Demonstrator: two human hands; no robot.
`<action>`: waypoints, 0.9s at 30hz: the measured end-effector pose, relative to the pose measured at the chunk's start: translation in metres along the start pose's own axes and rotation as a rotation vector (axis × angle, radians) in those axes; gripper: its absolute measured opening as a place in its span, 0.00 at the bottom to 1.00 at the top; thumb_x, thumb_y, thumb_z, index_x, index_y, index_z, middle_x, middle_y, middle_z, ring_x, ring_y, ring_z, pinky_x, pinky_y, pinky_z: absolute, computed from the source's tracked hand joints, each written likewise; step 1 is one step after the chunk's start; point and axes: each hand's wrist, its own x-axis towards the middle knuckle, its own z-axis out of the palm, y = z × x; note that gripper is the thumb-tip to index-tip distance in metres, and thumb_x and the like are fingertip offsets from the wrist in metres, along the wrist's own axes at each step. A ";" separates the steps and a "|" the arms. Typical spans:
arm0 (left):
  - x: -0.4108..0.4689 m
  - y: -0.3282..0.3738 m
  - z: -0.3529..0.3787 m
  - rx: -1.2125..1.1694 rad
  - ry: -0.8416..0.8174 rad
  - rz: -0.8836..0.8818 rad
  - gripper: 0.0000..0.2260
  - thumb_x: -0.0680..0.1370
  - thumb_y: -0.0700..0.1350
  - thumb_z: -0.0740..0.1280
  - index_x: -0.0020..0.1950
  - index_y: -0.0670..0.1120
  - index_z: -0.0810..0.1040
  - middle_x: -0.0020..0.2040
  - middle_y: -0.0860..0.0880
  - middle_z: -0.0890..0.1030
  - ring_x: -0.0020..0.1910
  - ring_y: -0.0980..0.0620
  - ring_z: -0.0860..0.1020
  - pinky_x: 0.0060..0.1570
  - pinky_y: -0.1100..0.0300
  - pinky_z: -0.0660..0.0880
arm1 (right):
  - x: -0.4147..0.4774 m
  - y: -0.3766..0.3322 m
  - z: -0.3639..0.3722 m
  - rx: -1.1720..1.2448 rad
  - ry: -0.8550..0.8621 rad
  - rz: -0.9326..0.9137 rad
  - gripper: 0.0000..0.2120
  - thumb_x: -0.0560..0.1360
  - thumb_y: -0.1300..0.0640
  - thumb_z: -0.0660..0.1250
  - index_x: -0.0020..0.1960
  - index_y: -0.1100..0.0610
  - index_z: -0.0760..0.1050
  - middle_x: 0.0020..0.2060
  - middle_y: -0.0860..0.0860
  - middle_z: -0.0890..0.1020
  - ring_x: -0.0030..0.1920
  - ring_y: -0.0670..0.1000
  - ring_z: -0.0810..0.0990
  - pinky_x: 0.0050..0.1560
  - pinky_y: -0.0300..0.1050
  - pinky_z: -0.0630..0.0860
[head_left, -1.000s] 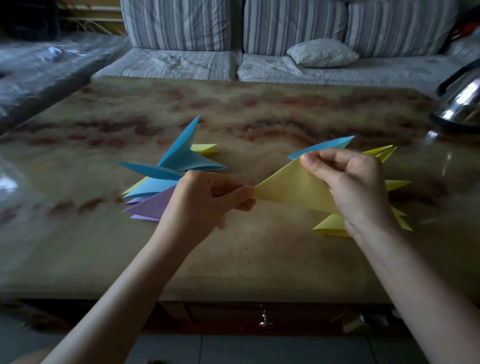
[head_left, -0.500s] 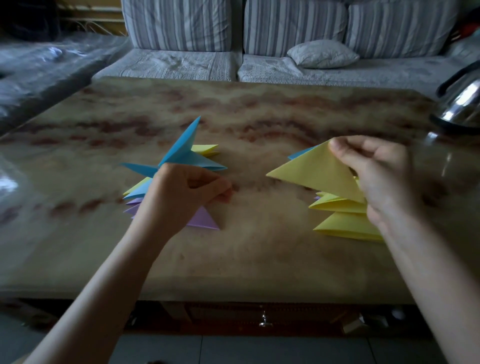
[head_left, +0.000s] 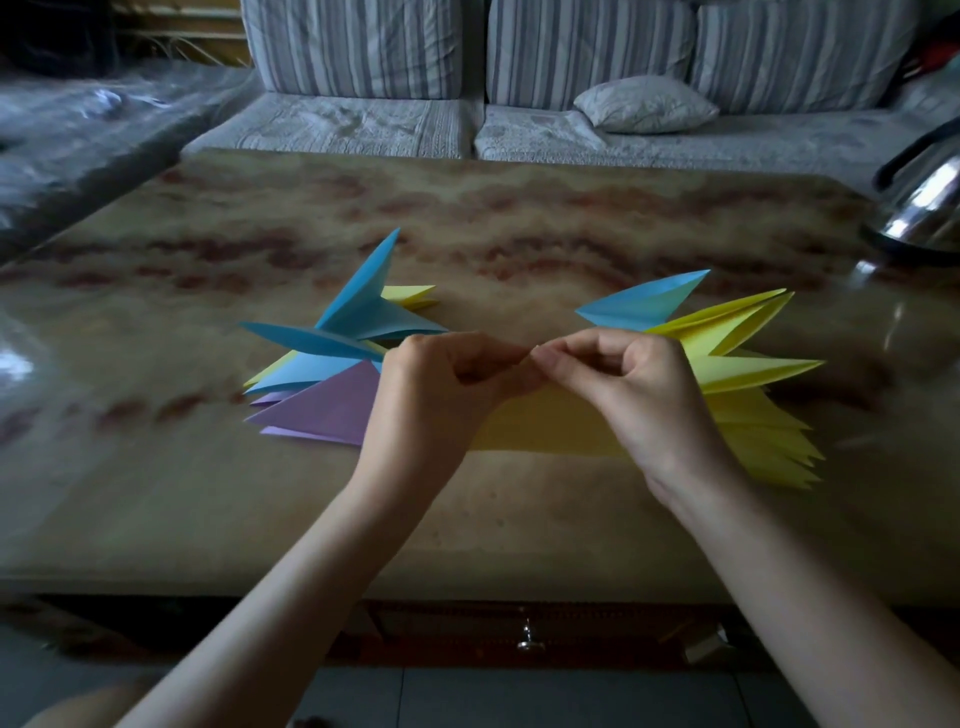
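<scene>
L hand (head_left: 447, 387) + R hand (head_left: 641, 395) both pinch top corner of yellow paper (head_left: 545, 428). Paper hangs below, btw hands, long edge left-right, equally near both.

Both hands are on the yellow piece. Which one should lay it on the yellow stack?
Right, probably. The right hand pinches the yellow piece and sits directly beside the yellow stack; the left hand is over by the purple and blue pile.
</scene>
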 end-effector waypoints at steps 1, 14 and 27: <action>0.000 -0.001 -0.001 0.001 0.007 -0.008 0.07 0.68 0.49 0.75 0.37 0.61 0.81 0.31 0.64 0.81 0.33 0.67 0.79 0.32 0.71 0.73 | 0.000 -0.001 -0.001 0.007 -0.024 0.020 0.02 0.70 0.57 0.73 0.38 0.54 0.83 0.34 0.50 0.85 0.38 0.44 0.80 0.44 0.40 0.75; 0.009 -0.014 -0.013 -0.070 0.114 -0.149 0.06 0.69 0.46 0.75 0.44 0.52 0.84 0.37 0.57 0.82 0.35 0.64 0.77 0.36 0.67 0.75 | -0.006 -0.001 -0.028 -0.150 -0.227 0.165 0.03 0.70 0.61 0.72 0.38 0.57 0.81 0.30 0.53 0.83 0.30 0.50 0.80 0.32 0.41 0.77; 0.018 -0.024 -0.013 0.047 0.161 -0.126 0.04 0.71 0.46 0.73 0.45 0.51 0.83 0.35 0.59 0.80 0.33 0.68 0.75 0.32 0.75 0.70 | -0.006 -0.003 -0.044 -0.287 -0.165 -0.005 0.03 0.73 0.57 0.70 0.46 0.55 0.81 0.38 0.50 0.85 0.40 0.44 0.83 0.43 0.39 0.79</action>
